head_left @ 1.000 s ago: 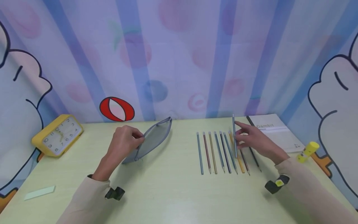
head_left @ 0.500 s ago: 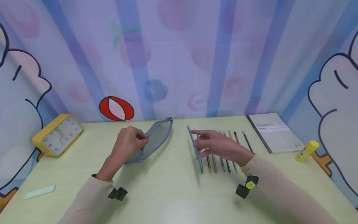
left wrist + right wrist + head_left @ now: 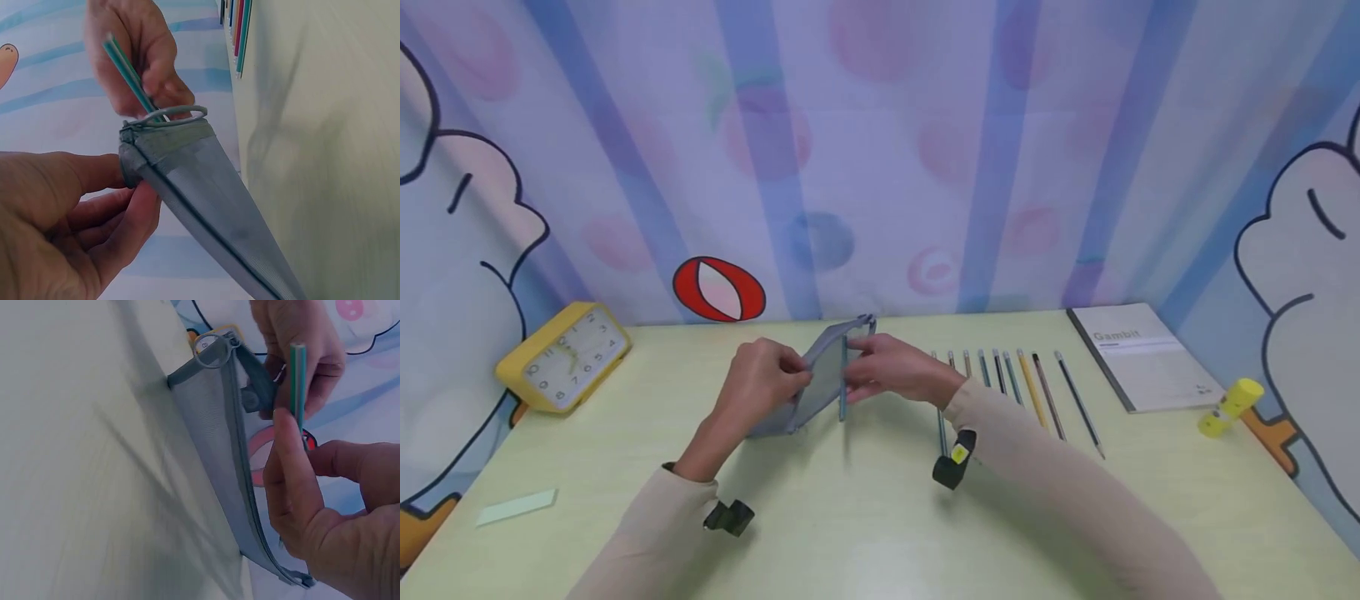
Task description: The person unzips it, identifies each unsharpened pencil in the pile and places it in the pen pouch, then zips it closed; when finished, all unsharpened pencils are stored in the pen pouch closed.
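Observation:
A grey mesh zip pouch (image 3: 822, 385) leans upright at the table's middle left, its mouth facing right. Its zip edge is pinched by my left hand (image 3: 763, 375) between thumb and fingers. My right hand (image 3: 897, 367) holds a teal pencil (image 3: 842, 402) at the pouch mouth. In the left wrist view that pencil (image 3: 128, 72) overlaps the pouch's zip end; I cannot tell whether any of it is inside. From the right wrist, thumb and fingertips are seen around the pencil (image 3: 298, 378), beside the open zip of the pouch (image 3: 209, 434).
Several pencils (image 3: 1033, 383) lie in a row on the table (image 3: 850, 533), partly covered by the right forearm. A notebook (image 3: 1150, 358) and a yellow glue stick (image 3: 1231, 407) are at the right. A yellow clock (image 3: 565, 358) and a pale green strip (image 3: 517, 507) are at the left.
My right hand has carried the pencil leftward from over the pencil row to the pouch mouth. My left hand keeps its pinch on the pouch, with little movement.

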The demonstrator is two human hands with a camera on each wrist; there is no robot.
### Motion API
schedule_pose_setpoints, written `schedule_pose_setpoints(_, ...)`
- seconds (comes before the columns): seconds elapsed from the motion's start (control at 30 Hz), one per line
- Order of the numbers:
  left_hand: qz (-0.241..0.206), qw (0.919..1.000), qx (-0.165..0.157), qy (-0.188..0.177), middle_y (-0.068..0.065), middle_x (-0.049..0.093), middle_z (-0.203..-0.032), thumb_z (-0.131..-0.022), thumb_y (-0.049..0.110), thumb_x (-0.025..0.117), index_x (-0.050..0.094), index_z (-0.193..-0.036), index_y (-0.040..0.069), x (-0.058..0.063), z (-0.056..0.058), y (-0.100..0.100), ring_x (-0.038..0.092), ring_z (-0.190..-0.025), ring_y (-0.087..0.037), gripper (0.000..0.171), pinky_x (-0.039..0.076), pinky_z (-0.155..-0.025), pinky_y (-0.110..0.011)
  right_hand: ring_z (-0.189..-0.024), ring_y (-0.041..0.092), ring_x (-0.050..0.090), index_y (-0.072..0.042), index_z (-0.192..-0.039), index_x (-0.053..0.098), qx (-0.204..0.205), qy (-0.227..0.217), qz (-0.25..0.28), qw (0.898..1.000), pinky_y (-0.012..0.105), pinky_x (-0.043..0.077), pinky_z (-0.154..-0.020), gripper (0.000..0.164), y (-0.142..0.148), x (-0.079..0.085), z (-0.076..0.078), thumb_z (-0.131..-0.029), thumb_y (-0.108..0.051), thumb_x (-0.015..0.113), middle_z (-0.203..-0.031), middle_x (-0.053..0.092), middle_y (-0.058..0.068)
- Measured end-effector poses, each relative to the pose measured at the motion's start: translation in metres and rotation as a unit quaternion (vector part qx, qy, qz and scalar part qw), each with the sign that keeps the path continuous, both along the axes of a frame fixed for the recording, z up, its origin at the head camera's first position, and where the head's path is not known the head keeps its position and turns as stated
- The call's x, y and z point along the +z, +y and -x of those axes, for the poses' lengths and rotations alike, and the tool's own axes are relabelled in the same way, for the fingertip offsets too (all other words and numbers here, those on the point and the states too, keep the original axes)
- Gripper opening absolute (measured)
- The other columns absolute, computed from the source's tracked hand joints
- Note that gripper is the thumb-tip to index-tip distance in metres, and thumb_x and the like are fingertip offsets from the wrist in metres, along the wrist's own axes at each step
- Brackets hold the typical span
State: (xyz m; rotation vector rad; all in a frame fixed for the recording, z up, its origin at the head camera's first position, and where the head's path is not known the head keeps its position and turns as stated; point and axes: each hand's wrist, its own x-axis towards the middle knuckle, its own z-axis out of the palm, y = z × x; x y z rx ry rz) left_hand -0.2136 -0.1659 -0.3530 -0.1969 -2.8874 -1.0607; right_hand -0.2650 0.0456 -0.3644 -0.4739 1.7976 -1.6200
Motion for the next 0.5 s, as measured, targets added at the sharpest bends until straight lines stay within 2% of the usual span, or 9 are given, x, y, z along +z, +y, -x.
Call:
schedule_pose_setpoints(0.17,-0.015,0.9999,-0.002,-0.003,-0.013,0.078,-0.087,-0.090,0.012,0.074,0.079,-0.098,0.001,-0.001,0.000,0.001,0.071,-0.060,-0.012,0.015,0.061,-0.072,-0.034,-0.070,0.012,0.073,0.006,-0.136,0.052,-0.026,0.034,-0.039,0.998,0.044,0.059,-0.089,0.039,-0.017,-0.002,0.001,-0.098,0.000,0.051,-0.104,0.073,0.027)
schedule_pose_setpoints(0.27,-0.020,0.9998,-0.001,0.001,-0.012,0.078,-0.086,-0.089,0.012,0.075,0.079,-0.098,0.001,-0.002,-0.001,0.001,0.069,-0.059,-0.011,0.014,0.060,-0.071,-0.034,-0.066,0.012,0.072,0.006,-0.131,0.055,-0.046,0.039,-0.069,0.996,0.050,0.056,-0.094,0.035,-0.024,0.000,0.000,-0.097,-0.001,0.051,-0.097,0.074,0.023)
schedule_pose_setpoints(0.37,-0.022,0.9997,0.001,0.007,-0.012,0.078,-0.085,-0.089,0.012,0.076,0.079,-0.096,0.001,-0.004,-0.002,0.001,0.068,-0.057,-0.010,0.014,0.060,-0.072,-0.034,-0.063,0.012,0.071,0.006,-0.127,0.055,-0.067,0.036,-0.089,0.993,0.048,0.058,-0.093,0.031,-0.029,0.001,-0.001,-0.096,-0.001,0.051,-0.088,0.071,0.015)
schedule_pose_setpoints(0.5,-0.020,0.9997,0.007,0.010,-0.012,0.078,-0.083,-0.089,0.012,0.076,0.079,-0.095,0.001,-0.005,-0.003,0.001,0.068,-0.057,-0.010,0.013,0.059,-0.070,-0.033,-0.063,0.013,0.070,0.011,-0.117,0.058,-0.083,0.031,-0.109,0.990,0.040,0.062,-0.084,0.026,-0.036,0.001,-0.002,-0.094,0.001,0.052,-0.087,0.070,0.015)
